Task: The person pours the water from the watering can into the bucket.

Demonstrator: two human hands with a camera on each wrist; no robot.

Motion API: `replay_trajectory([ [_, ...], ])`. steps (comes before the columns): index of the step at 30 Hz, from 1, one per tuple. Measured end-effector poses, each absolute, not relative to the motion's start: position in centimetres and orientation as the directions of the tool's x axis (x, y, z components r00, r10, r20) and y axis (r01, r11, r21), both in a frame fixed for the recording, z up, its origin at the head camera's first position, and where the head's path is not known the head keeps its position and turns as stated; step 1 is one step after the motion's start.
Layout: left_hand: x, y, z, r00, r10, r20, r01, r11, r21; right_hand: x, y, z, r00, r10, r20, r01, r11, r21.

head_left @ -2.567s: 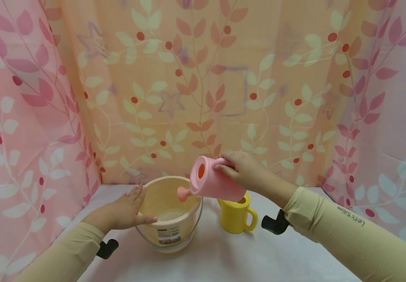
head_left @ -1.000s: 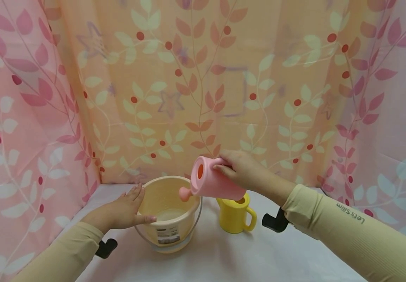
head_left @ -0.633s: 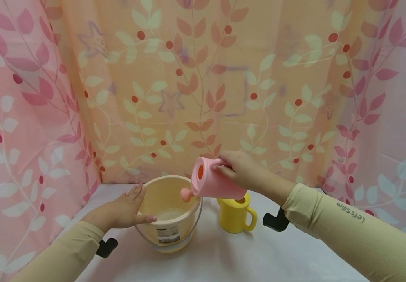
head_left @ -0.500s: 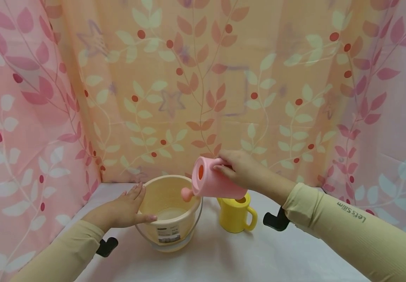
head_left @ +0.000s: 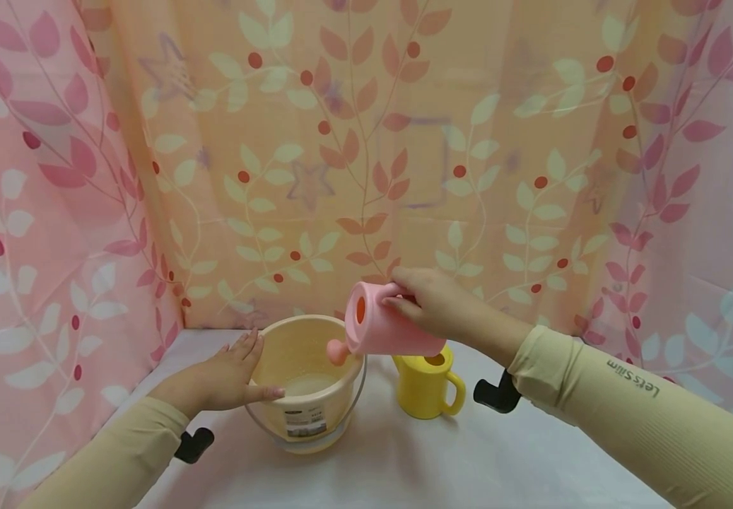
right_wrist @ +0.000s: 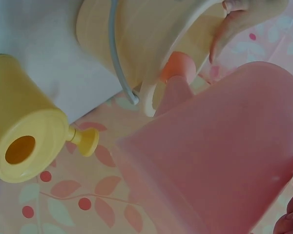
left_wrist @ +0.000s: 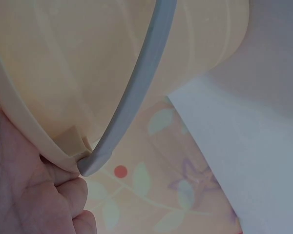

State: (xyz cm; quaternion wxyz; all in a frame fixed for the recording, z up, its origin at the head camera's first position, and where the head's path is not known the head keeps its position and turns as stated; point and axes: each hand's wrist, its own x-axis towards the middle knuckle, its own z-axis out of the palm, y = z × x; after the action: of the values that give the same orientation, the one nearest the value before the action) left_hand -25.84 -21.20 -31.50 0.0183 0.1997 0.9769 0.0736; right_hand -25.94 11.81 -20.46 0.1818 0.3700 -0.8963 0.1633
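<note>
My right hand point(head_left: 432, 304) grips the handle of a pink toy watering can point(head_left: 398, 329), tilted with its rose-tipped spout point(head_left: 337, 351) over the right side of a cream bucket point(head_left: 312, 417). An orange-red hole shows in the can's top. No stream from the spout can be made out. My left hand point(head_left: 226, 375) holds the bucket's left rim, thumb across the near edge; in the left wrist view, curled fingers point(left_wrist: 71, 195) press below the rim beside the grey handle point(left_wrist: 132, 97). A pale patch lies on the bucket's floor; whether it is water, I cannot tell.
A yellow watering can point(head_left: 420, 392) stands upright on the white table point(head_left: 468, 466), right of the bucket and partly behind the pink can. Leaf-patterned curtains point(head_left: 366, 177) enclose the back and both sides. Black camera mounts point(head_left: 498, 394) stick out at both wrists.
The pink watering can has shifted a little to the right and levelled slightly since the earliest frame. The left hand, bucket and yellow can stay put.
</note>
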Motion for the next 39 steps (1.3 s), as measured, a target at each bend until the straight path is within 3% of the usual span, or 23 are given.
replay_trajectory([
  [10, -25.8, -21.2, -31.5, -0.921, 0.391, -0.003, 0.385, 0.909, 0.158, -26.1, 11.5, -20.0, -0.601, -0.633, 0.488, -0.76, 0.642, -0.103],
  [28, -25.4, -21.1, -31.4, -0.917, 0.4, -0.005, 0.394, 0.905, 0.16, -25.7, 10.6, -19.1, -0.662, -0.627, 0.41, -0.706, 0.705, -0.061],
  [39, -25.7, -21.2, -31.5, -0.923, 0.386, -0.004, 0.381, 0.912, 0.154, -25.7, 10.2, -19.1, -0.649, -0.641, 0.41, -0.706, 0.708, -0.012],
])
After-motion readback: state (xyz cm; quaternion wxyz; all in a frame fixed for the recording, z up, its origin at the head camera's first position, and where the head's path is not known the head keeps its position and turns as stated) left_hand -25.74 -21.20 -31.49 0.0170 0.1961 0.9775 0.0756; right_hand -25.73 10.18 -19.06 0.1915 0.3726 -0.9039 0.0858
